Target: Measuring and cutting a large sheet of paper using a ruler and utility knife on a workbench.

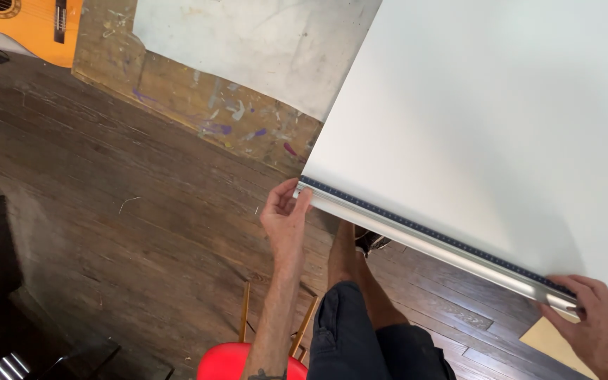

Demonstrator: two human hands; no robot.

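Aluminium, long and pale with a dark graduated strip on top — that is the straightedge (452,246) lying along the near edge of the large white board (501,119). The head view is the only one, looking straight down past the person's knees.

The straightedge's long axis runs on a diagonal, from upper left near the board's corner down to the lower right of the picture, and a hand sits at each end of it. The left hand (284,219) meets the upper-left end from below: its fingers (302,200) are curled together against the end of the bar, thumb and fingertips pinching it at the corner of the board. The right hand (596,320) lies over the lower-right end, fingers close together and pressed flat down on the metal, so the bar there is largely hidden under them. Neither hand is nearer than the other — both are touching, well apart from each other, with the whole bare run of the rule between them.

Below the board is a dark wooden floor (128,211). A paint-spattered wooden panel (198,105) shows beyond the board's left edge, a guitar (29,24) lies at the upper left corner, and a red stool (226,360) stands just beside the person's left leg.
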